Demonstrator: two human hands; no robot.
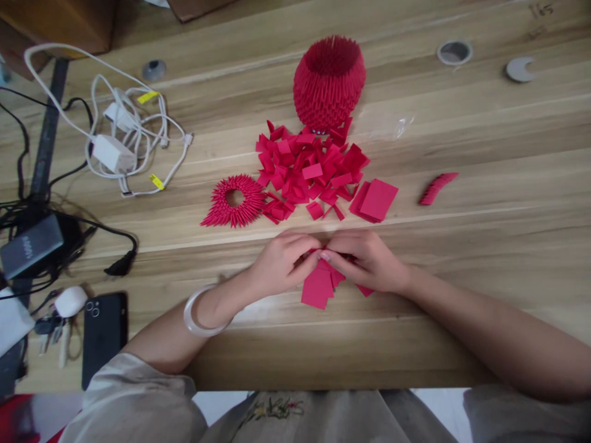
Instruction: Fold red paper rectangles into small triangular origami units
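My left hand [294, 258] and my right hand [368, 258] meet at the fingertips, pinching a small red piece of paper that is mostly hidden by the fingers. Beneath them lie several flat red paper slips [317, 288]. Just beyond is a loose heap of folded red paper pieces [311, 170]. A stack of flat red paper rectangles [378, 200] sits right of the heap. To its left is a spiky red paper ring [249, 206]. A round red vase-like form of interlocked folded paper [329, 89] stands behind the heap.
A short curved strip of joined red pieces [433, 189] lies on the right. White chargers with tangled cables [113, 154] occupy the left back. A black plug [120, 263], a black phone [104, 335] and a white earbud case [71, 302] are at the left. A cable hole [455, 53] is at back right.
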